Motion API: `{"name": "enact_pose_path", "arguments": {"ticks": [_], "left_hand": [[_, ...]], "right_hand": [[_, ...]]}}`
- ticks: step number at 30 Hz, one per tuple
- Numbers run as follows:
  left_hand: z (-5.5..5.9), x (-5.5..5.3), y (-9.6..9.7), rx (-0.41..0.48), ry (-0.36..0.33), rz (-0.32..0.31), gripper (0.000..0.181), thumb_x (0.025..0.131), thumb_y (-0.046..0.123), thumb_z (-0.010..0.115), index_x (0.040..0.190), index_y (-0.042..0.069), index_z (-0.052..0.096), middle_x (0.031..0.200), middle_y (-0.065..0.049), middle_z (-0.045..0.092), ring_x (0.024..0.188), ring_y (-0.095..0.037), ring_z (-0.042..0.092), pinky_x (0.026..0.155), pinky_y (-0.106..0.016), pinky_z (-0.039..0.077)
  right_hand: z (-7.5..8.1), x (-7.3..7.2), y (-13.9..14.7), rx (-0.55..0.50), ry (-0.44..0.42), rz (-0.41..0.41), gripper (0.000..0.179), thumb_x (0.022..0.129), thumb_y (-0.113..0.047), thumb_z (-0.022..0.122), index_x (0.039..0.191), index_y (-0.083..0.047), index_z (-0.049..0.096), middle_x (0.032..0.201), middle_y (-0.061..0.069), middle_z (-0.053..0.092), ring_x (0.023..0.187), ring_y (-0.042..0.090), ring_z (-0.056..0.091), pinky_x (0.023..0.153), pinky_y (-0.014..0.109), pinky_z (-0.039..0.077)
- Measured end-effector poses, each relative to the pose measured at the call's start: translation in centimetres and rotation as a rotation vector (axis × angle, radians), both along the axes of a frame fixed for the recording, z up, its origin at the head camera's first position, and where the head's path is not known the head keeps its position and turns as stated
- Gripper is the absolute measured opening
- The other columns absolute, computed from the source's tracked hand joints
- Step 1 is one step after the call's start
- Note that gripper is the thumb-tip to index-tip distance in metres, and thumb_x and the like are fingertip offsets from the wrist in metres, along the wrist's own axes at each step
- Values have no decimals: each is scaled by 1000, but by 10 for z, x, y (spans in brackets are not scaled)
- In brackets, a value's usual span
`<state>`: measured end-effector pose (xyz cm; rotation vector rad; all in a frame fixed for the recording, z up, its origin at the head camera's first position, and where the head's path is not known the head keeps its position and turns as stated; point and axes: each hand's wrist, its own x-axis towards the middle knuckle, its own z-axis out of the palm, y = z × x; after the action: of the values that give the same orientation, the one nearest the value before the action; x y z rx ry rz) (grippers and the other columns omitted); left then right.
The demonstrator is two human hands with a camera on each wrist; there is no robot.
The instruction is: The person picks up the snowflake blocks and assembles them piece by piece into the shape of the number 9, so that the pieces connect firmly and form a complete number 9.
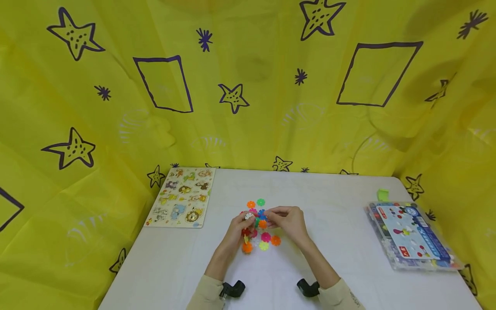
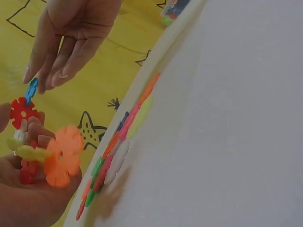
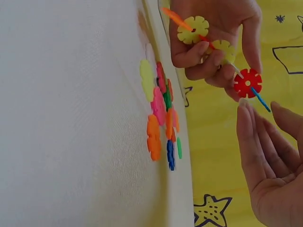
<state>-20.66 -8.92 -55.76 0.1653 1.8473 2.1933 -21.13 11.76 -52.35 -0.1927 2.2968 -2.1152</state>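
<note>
My left hand (image 1: 234, 230) holds a chain of slotted plastic flower discs, gripped partway along. The chain includes an orange disc (image 2: 64, 156) at one end, yellow discs (image 3: 193, 30), and a red disc (image 3: 247, 83). At the other end a blue disc (image 3: 260, 99) stands edge-on, slotted into the red one. The right hand (image 1: 288, 221) is at this blue end. Its thumb and fingertips lie on either side of the blue disc, with slim gaps showing in the right wrist view, and the fingers are fairly straight.
Loose flower discs lie on the white table below the hands, among them a pink disc (image 1: 265, 237) and a green disc (image 1: 261, 202). An animal picture board (image 1: 180, 198) lies at the left. To the right are a clear plastic case (image 1: 414, 234) and a light green piece (image 1: 382, 195).
</note>
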Motion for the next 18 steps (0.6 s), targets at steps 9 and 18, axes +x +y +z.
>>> {"name": "enact_pose_path", "arguments": {"ticks": [9, 18], "left_hand": [[2, -1, -3, 102, -56, 29, 21, 108, 20, 47, 120, 3, 53, 88, -3, 54, 71, -16, 47, 67, -26, 43], [1, -1, -2, 137, -47, 45, 24, 111, 31, 48, 108, 7, 50, 87, -5, 47, 72, -17, 43, 66, -25, 42]], "right_hand": [[-6, 2, 13, 630, -41, 66, 16, 78, -17, 93, 84, -12, 79, 74, -3, 70, 69, 17, 64, 65, 31, 53], [-11, 6, 12, 774, -37, 208, 25, 72, -9, 96, 77, -14, 72, 73, -3, 62, 71, 18, 56, 65, 32, 51]]}}
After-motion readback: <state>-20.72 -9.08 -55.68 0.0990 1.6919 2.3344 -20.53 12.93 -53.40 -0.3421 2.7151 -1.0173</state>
